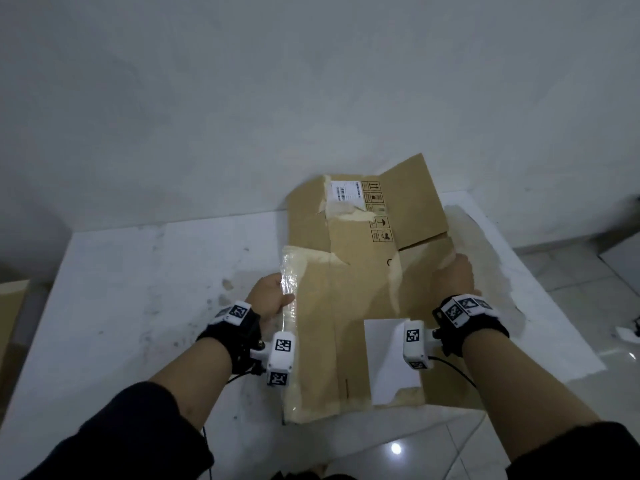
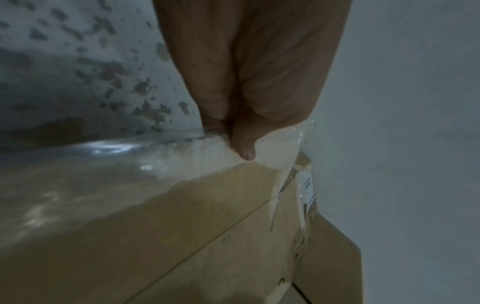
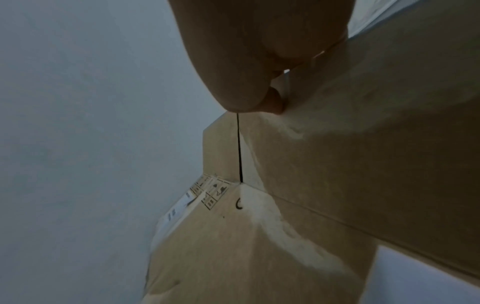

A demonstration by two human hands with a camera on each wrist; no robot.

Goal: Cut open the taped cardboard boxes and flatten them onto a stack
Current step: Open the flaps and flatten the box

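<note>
A flattened brown cardboard box (image 1: 360,292) lies over the right part of a white table (image 1: 138,289), with torn paper patches, a shipping label and a white sheet stuck near its front. My left hand (image 1: 273,299) grips the box's left edge, thumb on top over clear tape (image 1: 289,289); the left wrist view shows the thumb (image 2: 244,148) pressing on the taped edge. My right hand (image 1: 457,275) grips the right edge; the right wrist view shows fingers (image 3: 259,98) curled over the cardboard (image 3: 337,164). One far flap (image 1: 412,199) tilts up toward the wall.
A grey wall stands right behind the table. Another brown cardboard piece (image 1: 10,323) shows at the far left edge. Tiled floor (image 1: 571,271) lies to the right, with a small white object (image 1: 627,332) on it. The table's left half is stained.
</note>
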